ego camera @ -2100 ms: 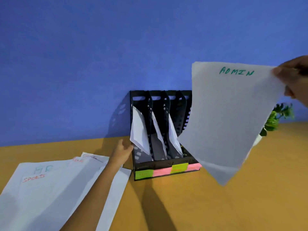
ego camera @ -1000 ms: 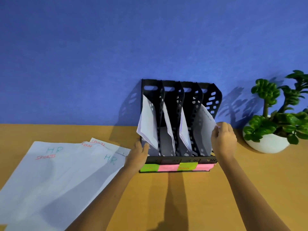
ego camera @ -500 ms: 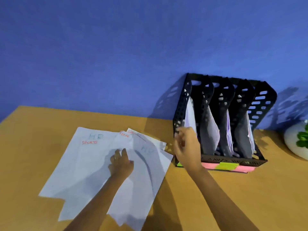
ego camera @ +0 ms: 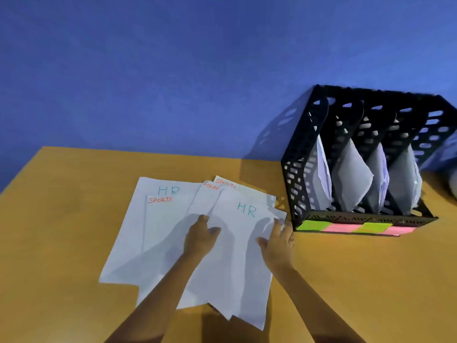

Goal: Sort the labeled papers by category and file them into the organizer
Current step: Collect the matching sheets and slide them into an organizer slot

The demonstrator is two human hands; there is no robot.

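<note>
Several white sheets lie fanned on the wooden table. The top sheet (ego camera: 237, 246) reads HR in teal. Under it show a SPORTS sheet (ego camera: 163, 219), another HR sheet (ego camera: 148, 186), a FINAN... sheet (ego camera: 205, 194) and a second SPORTS sheet (ego camera: 247, 191). My left hand (ego camera: 199, 240) presses flat on the pile at the top HR sheet's left edge. My right hand (ego camera: 278, 240) rests with spread fingers on that sheet's right edge. The black mesh organizer (ego camera: 294, 169) stands to the right, with papers in each slot and green and pink labels (ego camera: 346, 227) along its front.
A blue wall runs behind the table. The table's left edge slants away at the far left. A blurred pale object (ego camera: 452, 186) shows at the right edge of the frame, past the organizer.
The ADMIN sheet went into the organizer's rightmost slot. Both hands then left the organizer and moved left onto the paper pile; my right hand now lies on the top HR sheet.
</note>
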